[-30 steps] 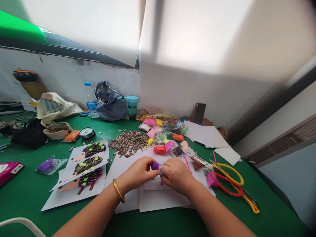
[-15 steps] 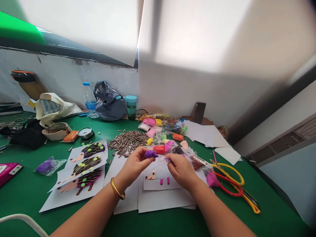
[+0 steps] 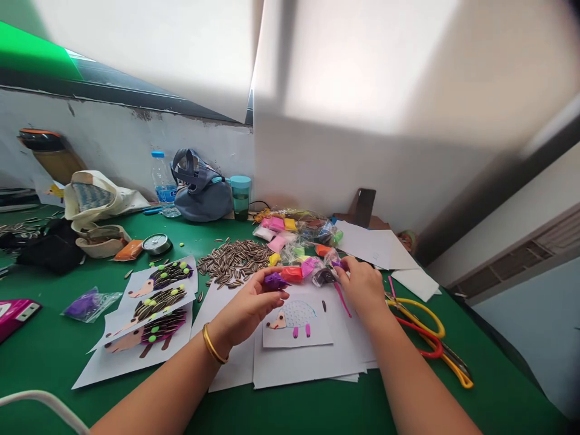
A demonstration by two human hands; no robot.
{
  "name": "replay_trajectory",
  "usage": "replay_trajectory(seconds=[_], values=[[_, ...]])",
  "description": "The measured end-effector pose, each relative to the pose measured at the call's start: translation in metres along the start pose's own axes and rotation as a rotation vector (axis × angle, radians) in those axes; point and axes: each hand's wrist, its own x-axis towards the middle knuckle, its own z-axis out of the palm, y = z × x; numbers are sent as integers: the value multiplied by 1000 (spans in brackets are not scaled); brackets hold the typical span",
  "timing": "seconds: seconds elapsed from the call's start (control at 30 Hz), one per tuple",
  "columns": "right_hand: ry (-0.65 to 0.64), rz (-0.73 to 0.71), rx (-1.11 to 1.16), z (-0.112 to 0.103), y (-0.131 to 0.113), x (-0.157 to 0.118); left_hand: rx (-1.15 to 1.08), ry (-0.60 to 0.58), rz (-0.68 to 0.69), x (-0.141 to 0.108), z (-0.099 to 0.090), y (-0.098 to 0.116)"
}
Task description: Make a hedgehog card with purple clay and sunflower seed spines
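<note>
In the head view, the left hand (image 3: 247, 314), a gold bangle (image 3: 212, 345) on its wrist, is turned palm-inward with its fingers (image 3: 267, 279) curled closed around a lump of purple modelling clay (image 3: 275, 281) at lower centre. The right hand (image 3: 360, 287) reaches forward, its fingertips (image 3: 339, 272) pinching the top of a clear plastic bag (image 3: 325, 275) holding dark clay. Beneath them lies a hedgehog drawing on paper (image 3: 294, 320). Behind, more clear bags of coloured clay (image 3: 294, 238) sit beside a heap of striped sunflower seeds (image 3: 233, 263) on the green table (image 3: 475, 393). At upper left, a water bottle (image 3: 162, 181) and a teal cup (image 3: 240, 193) stand by the wall.
</note>
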Motion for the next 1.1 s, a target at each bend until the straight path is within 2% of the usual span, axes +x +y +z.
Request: replay_trajectory(seconds=[0.07,0.2,0.5,0.57,0.63,0.67,0.73,0.77,0.83,0.97,1.1], values=[[-48,-27,-50,0,-3,-1,-5,24,-10,1,-1,-2],[-121,-68,-59,0,-5,-2,62,143,-19,6,-3,-4],[-39,-18,-49,1,2,-3,90,166,7,8,-3,-4],[15,-26,-1,-3,0,-5,78,162,8,8,-4,-4],[11,-83,106,-10,-4,-9,74,181,1,9,-5,-4],[-41,-140,184,-14,-7,-11,68,200,0,10,-6,-3],[-235,-249,337,-20,-13,-17,37,226,4,11,-7,-2],[-329,-309,375,-22,-16,-19,9,235,12,11,-7,-1],[-434,-388,377,-24,-19,-23,-52,253,28,11,-8,-1],[-495,-367,305,-24,-17,-26,-100,252,-10,12,-9,-5],[-528,-349,276,-24,-15,-27,13,257,-22,15,-10,-14]])
